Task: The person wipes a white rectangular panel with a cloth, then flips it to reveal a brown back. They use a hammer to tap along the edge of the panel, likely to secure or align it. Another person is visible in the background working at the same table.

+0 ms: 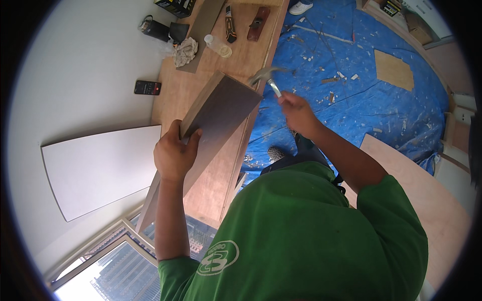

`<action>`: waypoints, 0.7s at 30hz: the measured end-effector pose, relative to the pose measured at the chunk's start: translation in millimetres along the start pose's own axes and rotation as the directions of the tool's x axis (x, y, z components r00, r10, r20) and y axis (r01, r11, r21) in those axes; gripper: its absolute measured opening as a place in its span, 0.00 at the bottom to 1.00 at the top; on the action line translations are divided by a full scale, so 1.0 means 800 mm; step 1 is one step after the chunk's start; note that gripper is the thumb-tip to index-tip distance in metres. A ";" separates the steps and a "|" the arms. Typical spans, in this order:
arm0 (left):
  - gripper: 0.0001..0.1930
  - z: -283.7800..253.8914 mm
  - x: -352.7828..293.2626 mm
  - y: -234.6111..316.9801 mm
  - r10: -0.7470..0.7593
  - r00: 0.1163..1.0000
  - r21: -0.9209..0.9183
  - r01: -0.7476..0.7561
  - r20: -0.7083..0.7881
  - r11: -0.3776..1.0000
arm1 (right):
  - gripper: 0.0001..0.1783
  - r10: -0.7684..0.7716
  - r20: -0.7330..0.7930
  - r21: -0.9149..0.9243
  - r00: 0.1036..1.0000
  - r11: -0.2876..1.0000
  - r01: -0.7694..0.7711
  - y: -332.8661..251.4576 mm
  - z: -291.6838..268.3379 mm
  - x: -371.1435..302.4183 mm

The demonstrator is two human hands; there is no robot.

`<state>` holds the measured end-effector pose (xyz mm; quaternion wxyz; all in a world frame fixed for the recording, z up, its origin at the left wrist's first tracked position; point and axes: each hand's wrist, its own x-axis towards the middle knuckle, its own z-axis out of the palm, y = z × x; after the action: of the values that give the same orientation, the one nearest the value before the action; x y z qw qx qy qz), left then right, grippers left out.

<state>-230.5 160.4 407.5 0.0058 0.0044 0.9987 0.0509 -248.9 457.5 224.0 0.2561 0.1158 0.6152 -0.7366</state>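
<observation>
My left hand [175, 152] is wrapped round the edge of a long dark brown board [221, 108] with a lighter wooden edge. The board lies slantwise over the plywood workbench [208, 195], its near end reaching toward the window. In my right hand [296, 108] is a claw hammer [271, 83], gripped by its handle. Its head is smeared by motion and hangs beside the board's far right corner; whether they touch I cannot tell.
On the bench's far part lie a utility knife [230, 24], a reddish-brown hand plane [258, 24], a clear bottle [218, 46] and a crumpled rag [186, 52]. A phone [147, 88] is by the wall. Blue sheeting [321, 55] with scattered scraps covers the floor. Plywood [411, 175] lies at right.
</observation>
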 end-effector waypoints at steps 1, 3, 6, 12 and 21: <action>0.18 0.000 0.000 0.000 0.008 1.000 0.009 -0.008 -0.009 1.000 | 0.11 -0.140 -0.030 -0.131 0.990 0.982 0.135 -0.001 0.000 0.001; 0.18 0.000 0.001 0.000 0.007 1.000 0.003 -0.007 -0.009 1.000 | 0.12 -0.296 -0.016 -0.388 0.955 0.882 0.267 -0.002 0.001 0.002; 0.18 0.001 0.001 -0.001 0.013 1.000 -0.009 -0.013 -0.018 1.000 | 0.13 -0.108 -0.095 0.014 0.990 0.994 0.109 -0.005 0.003 0.000; 0.19 0.001 0.002 -0.003 0.016 1.000 0.008 -0.015 -0.025 1.000 | 0.15 -0.029 -0.039 0.018 0.999 0.999 0.030 -0.016 0.002 -0.001; 0.19 0.004 0.004 -0.009 0.021 0.999 0.004 -0.021 -0.039 1.000 | 0.12 -0.244 -0.021 0.004 0.970 0.970 0.244 -0.028 0.005 -0.001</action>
<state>-233.5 153.9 403.9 -0.0141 0.0140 0.9986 0.0493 -259.3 456.0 244.1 0.1569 0.0479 0.6248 -0.7634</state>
